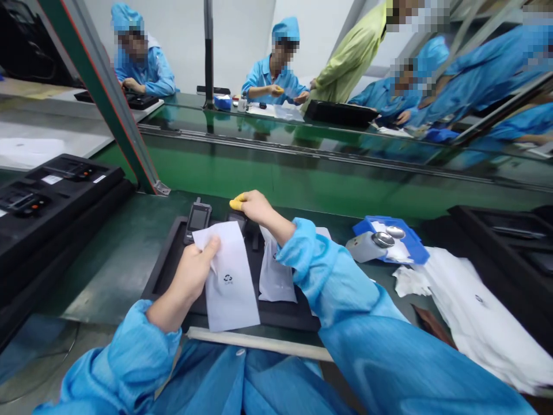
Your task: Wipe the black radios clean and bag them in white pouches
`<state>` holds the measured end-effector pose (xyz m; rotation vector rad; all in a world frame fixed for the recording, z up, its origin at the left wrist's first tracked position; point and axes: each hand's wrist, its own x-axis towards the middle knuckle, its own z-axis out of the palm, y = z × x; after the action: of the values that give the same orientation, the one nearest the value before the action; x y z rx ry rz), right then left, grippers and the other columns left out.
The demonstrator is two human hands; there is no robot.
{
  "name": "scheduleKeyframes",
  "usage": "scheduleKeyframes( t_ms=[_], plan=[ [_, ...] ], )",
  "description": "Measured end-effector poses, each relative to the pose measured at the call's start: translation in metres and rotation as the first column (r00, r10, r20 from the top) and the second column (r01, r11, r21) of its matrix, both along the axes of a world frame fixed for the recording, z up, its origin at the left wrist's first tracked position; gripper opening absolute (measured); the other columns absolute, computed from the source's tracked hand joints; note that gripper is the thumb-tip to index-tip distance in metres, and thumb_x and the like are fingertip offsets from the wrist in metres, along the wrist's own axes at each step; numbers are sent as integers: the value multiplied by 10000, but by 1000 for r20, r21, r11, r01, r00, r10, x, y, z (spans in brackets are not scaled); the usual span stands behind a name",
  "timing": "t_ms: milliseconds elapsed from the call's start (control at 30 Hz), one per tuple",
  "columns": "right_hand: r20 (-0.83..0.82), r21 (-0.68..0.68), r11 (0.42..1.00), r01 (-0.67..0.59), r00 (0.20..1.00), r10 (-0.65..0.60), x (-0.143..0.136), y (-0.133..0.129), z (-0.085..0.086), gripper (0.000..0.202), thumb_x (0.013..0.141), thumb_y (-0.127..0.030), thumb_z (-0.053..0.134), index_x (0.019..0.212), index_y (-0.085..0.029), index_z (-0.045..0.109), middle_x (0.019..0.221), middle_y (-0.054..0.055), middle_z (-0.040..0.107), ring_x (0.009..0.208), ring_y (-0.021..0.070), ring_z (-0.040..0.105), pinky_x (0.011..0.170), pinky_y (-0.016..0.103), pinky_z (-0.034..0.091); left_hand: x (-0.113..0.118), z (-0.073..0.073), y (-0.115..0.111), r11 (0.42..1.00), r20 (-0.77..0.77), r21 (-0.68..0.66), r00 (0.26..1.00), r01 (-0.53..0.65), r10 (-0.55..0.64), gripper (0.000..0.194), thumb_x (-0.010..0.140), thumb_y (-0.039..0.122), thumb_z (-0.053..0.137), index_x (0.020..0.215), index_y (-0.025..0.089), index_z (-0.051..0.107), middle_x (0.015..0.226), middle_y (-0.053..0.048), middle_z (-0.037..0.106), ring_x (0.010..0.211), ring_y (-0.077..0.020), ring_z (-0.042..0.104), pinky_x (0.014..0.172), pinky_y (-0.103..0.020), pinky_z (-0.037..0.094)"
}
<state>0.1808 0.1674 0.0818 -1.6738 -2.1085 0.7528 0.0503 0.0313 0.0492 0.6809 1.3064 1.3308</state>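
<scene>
My left hand pinches the upper left edge of a white plastic bag with a small black print. Yellow covers sit on fingertips of my right hand, whose fingers close on the top of a dark device, partly hidden behind the bag. A black handheld device with a screen and short antenna stands in the upper left of the black foam tray. Another white bag, with something inside that I cannot make out, lies on the tray to the right.
Black foam trays with devices are stacked at the left. On the right are a blue bin, a white bottle with a metal top, a pile of white bags and another black tray. People in blue work across the green line.
</scene>
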Motion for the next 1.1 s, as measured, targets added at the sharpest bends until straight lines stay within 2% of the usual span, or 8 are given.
scheduleKeyframes(
  t_ms=[133, 233, 300, 367, 533, 733, 1000, 1100],
  plan=[
    [-260, 285, 949, 137, 964, -62, 31, -14, 30, 196, 834, -284, 607, 938, -179, 735, 984, 28, 743, 938, 169, 663, 822, 271, 494, -3, 2, 1, 999, -49, 3, 998, 35, -35, 491, 401, 463, 881, 714, 117, 729, 724, -75, 738, 636, -194, 652, 615, -286, 496],
    [-558, 501, 817, 286, 828, 53, 51, -21, 52, 154, 797, -320, 655, 820, -186, 727, 831, -5, 729, 811, 156, 669, 773, 295, 524, 0, 6, 3, 998, -84, -24, 995, 57, -59, 448, 385, 427, 877, 672, 121, 719, 678, -73, 725, 612, -209, 647, 579, -297, 492],
    [-631, 576, 746, 334, 762, 146, 57, -27, 64, 159, 807, -356, 652, 803, -211, 717, 806, -25, 712, 801, 143, 667, 776, 295, 533, 4, 9, 4, 998, -115, -17, 991, 65, -66, 446, 403, 446, 861, 683, 128, 723, 697, -73, 729, 636, -218, 652, 589, -304, 491],
    [-638, 620, 706, 342, 743, 200, 57, -37, 71, 193, 836, -410, 620, 822, -239, 708, 823, -32, 701, 844, 141, 671, 808, 301, 537, 8, 12, 4, 998, -178, -7, 982, 69, -69, 437, 428, 468, 843, 685, 134, 724, 692, -65, 724, 643, -212, 643, 589, -298, 476],
    [-581, 657, 689, 305, 787, 206, 48, -64, 72, 280, 874, -505, 543, 891, -271, 696, 904, -17, 699, 973, 174, 671, 879, 345, 546, 15, 16, 3, 994, -267, 18, 958, 111, -102, 403, 478, 497, 804, 628, 138, 700, 618, -35, 675, 589, -175, 582, 543, -275, 421],
    [-610, 663, 661, 351, 765, 206, 59, -69, 67, 265, 839, -511, 597, 885, -273, 703, 885, -21, 712, 943, 183, 684, 871, 360, 567, 14, 13, 0, 992, -252, 19, 961, 127, -118, 381, 493, 463, 813, 676, 144, 711, 625, -22, 664, 593, -169, 577, 566, -284, 435],
    [-543, 707, 607, 362, 829, 139, 62, -77, 73, 320, 884, -521, 517, 942, -271, 709, 938, 11, 707, 1019, 213, 670, 871, 377, 565, 22, 17, -2, 986, -160, 56, 976, 157, -146, 335, 446, 349, 863, 669, 150, 711, 642, -24, 691, 565, -149, 585, 541, -256, 442],
    [-532, 709, 614, 348, 835, 142, 61, -79, 72, 320, 888, -524, 510, 930, -274, 705, 931, 9, 711, 974, 196, 678, 865, 367, 560, 23, 18, -3, 984, -164, 57, 974, 170, -159, 333, 450, 342, 862, 681, 151, 716, 639, -23, 694, 557, -140, 579, 536, -248, 437]
  ],
)
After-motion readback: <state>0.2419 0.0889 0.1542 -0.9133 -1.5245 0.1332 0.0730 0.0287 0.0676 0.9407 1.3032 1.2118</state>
